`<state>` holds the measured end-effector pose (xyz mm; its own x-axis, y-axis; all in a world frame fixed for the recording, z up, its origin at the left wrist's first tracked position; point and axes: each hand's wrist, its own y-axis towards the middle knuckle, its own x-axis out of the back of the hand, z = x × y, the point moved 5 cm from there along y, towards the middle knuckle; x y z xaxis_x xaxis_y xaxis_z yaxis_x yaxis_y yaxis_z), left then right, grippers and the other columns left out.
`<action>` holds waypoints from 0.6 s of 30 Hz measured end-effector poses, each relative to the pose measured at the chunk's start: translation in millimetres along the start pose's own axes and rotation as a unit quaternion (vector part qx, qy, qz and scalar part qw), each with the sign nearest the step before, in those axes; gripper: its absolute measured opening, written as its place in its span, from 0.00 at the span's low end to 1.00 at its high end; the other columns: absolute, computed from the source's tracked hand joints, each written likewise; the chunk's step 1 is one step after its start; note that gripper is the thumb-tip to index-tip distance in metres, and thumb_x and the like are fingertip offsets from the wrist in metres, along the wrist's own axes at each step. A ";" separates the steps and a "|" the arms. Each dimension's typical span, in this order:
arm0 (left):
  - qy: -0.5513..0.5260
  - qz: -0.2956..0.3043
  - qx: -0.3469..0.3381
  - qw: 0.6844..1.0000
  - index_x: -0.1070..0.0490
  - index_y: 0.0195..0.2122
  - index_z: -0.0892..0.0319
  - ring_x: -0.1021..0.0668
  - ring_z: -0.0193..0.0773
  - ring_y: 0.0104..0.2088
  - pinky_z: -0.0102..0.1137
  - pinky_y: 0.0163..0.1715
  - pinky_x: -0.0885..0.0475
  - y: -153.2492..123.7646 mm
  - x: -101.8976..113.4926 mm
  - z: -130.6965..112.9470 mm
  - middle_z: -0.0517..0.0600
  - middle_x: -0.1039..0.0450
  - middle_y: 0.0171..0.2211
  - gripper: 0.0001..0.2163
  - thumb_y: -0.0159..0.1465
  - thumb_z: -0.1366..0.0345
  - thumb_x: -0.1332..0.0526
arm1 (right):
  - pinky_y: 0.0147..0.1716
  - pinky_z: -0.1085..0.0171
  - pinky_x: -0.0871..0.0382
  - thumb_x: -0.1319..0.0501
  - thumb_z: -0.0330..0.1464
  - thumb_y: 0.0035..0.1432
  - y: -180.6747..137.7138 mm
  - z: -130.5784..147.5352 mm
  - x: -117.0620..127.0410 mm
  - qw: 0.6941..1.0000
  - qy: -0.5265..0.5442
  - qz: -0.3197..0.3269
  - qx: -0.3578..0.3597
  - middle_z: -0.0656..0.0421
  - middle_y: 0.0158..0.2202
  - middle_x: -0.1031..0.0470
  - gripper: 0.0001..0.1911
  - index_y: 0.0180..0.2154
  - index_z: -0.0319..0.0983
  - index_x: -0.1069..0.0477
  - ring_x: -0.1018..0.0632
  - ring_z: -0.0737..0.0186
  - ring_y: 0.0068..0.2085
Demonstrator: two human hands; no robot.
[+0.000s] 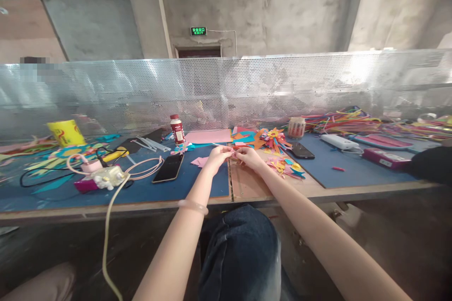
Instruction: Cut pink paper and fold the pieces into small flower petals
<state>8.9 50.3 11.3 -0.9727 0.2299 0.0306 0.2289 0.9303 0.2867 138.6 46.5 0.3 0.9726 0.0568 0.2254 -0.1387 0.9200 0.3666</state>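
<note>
My left hand (218,156) and my right hand (249,156) meet over the table's middle, fingertips pinched together on a small pink piece of paper (233,152). Fingers cover much of it, so its shape is unclear. Just beyond them lie a pink paper sheet (210,136) and blue paper (246,137). To the right rests a many-coloured paper flower (272,139), with yellow, orange and blue paper scraps (287,167) in front of it. A pink scrap (199,162) lies left of my left hand.
Left stand a red-capped bottle (177,130), a dark phone (168,168), a power strip (102,178) with cables and a yellow roll (66,133). Right are a jar (296,127), another phone (302,151), a white power bank (339,143) and coloured strips (339,122). A perforated metal screen (141,94) runs behind.
</note>
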 end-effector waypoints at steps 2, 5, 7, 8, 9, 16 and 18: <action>0.000 -0.002 0.002 1.000 0.30 0.30 0.62 0.26 0.34 0.29 0.27 0.28 0.35 0.4 0.2 0.7 0.51 0.27 0.30 0.09 0.47 0.67 0.36 | 0.13 0.75 0.39 0.41 0.33 0.46 0.0 0.6 0.2 1.000 -0.002 0.000 0.001 0.63 0.17 0.34 0.07 0.24 0.35 0.32 0.33 0.73 0.17; -0.001 -0.005 0.002 1.000 0.30 0.30 0.63 0.26 0.34 0.29 0.27 0.28 0.34 0.9 0.6 1.1 0.51 0.27 0.29 0.09 0.47 0.67 0.36 | 0.13 0.75 0.38 0.42 0.32 0.47 0.0 1.6 0.6 1.000 -0.002 0.000 0.001 0.63 0.18 0.33 0.06 0.24 0.34 0.31 0.32 0.72 0.18; -0.001 -0.009 0.001 1.000 0.30 0.30 0.62 0.25 0.35 0.29 0.28 0.28 0.34 1.4 1.3 1.5 0.51 0.27 0.29 0.09 0.47 0.67 0.36 | 0.13 0.75 0.38 0.43 0.31 0.47 -0.2 2.4 0.4 1.000 -0.001 0.002 0.000 0.63 0.18 0.33 0.06 0.25 0.34 0.31 0.32 0.72 0.18; -0.001 -0.011 0.001 1.000 0.30 0.30 0.62 0.25 0.35 0.29 0.28 0.28 0.34 1.7 1.7 1.8 0.51 0.27 0.29 0.09 0.47 0.67 0.36 | 0.13 0.75 0.38 0.44 0.31 0.47 -0.5 2.9 0.2 1.000 0.000 0.003 -0.001 0.63 0.19 0.33 0.06 0.25 0.34 0.31 0.32 0.72 0.18; 0.000 -0.012 0.000 1.000 0.30 0.30 0.62 0.25 0.35 0.29 0.28 0.29 0.34 2.0 2.0 2.1 0.51 0.27 0.29 0.09 0.47 0.67 0.36 | 0.13 0.75 0.38 0.44 0.31 0.48 -0.9 3.4 0.0 1.000 0.001 0.005 -0.003 0.62 0.19 0.33 0.06 0.25 0.34 0.31 0.32 0.72 0.18; -0.002 -0.014 0.001 1.000 0.30 0.31 0.62 0.25 0.35 0.29 0.29 0.30 0.33 2.7 2.0 3.6 0.51 0.27 0.29 0.10 0.48 0.65 0.36 | 0.14 0.76 0.38 0.44 0.30 0.47 -3.3 5.5 -0.3 1.000 0.013 0.008 -0.010 0.62 0.20 0.33 0.06 0.25 0.34 0.31 0.31 0.73 0.20; -0.002 -0.013 0.000 1.000 0.30 0.31 0.62 0.25 0.34 0.29 0.28 0.30 0.33 2.8 1.6 3.8 0.51 0.27 0.29 0.10 0.48 0.65 0.36 | 0.14 0.76 0.38 0.44 0.30 0.47 -3.1 4.7 -0.1 1.000 0.014 0.007 -0.012 0.63 0.19 0.33 0.06 0.24 0.35 0.32 0.31 0.73 0.19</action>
<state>8.1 54.3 8.6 -0.9781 0.2072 0.0196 0.2040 0.9360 0.2869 138.1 41.8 3.4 0.9757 0.0803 0.2039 -0.1479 0.9279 0.3422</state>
